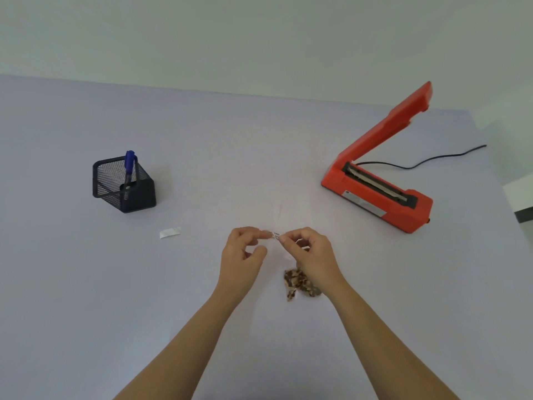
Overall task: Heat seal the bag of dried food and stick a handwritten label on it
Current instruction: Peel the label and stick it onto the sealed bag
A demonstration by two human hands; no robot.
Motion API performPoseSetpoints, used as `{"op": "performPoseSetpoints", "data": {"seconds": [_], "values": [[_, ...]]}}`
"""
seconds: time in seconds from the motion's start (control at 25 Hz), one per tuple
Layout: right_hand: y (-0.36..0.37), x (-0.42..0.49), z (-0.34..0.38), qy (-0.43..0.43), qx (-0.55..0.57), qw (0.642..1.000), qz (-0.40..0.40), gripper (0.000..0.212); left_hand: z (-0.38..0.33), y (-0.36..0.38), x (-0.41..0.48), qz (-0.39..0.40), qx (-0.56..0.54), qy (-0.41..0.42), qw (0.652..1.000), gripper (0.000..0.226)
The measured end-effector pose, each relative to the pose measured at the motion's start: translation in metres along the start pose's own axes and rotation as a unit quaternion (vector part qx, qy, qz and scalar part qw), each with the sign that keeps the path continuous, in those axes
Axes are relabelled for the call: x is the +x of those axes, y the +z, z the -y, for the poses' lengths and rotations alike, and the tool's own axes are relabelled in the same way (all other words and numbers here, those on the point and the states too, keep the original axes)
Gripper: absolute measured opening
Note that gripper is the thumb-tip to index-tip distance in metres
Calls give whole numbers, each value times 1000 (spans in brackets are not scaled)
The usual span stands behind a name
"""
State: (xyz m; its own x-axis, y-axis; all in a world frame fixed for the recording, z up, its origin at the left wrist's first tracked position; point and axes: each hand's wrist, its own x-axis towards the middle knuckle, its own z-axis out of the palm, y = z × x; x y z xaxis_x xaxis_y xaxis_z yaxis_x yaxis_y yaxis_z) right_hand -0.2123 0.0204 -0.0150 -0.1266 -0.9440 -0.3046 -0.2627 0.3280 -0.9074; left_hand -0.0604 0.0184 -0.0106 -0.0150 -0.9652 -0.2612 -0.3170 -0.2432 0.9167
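Note:
A small white label with dark writing is pinched between my left hand and my right hand, held just above the table near its middle. A clear bag of brown dried food lies on the table under my right wrist, partly hidden by it. The red heat sealer stands at the right with its arm raised. A blue pen stands in a black mesh holder at the left.
A small white paper strip lies on the table left of my hands. The sealer's black cord trails to the right edge. A white box sits at the far right. The lilac table meets a pale wall.

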Motion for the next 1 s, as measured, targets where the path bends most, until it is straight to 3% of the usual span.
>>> {"op": "performPoseSetpoints", "data": {"seconds": [0.08,0.28,0.64,1.0], "values": [[-13,5,-4,-1,-14,1000,6,10,-1,9,9,-8,7,-16,1000,16],[-48,25,-14,-13,-75,997,17,7,-5,37,27,10,27,-31,999,5],[-62,71,-37,30,-222,974,18,14,3,73,66,-10,88,-102,991,12],[-63,77,-52,36,-263,964,-1,13,8,94,75,-19,187,-63,980,9]]}}
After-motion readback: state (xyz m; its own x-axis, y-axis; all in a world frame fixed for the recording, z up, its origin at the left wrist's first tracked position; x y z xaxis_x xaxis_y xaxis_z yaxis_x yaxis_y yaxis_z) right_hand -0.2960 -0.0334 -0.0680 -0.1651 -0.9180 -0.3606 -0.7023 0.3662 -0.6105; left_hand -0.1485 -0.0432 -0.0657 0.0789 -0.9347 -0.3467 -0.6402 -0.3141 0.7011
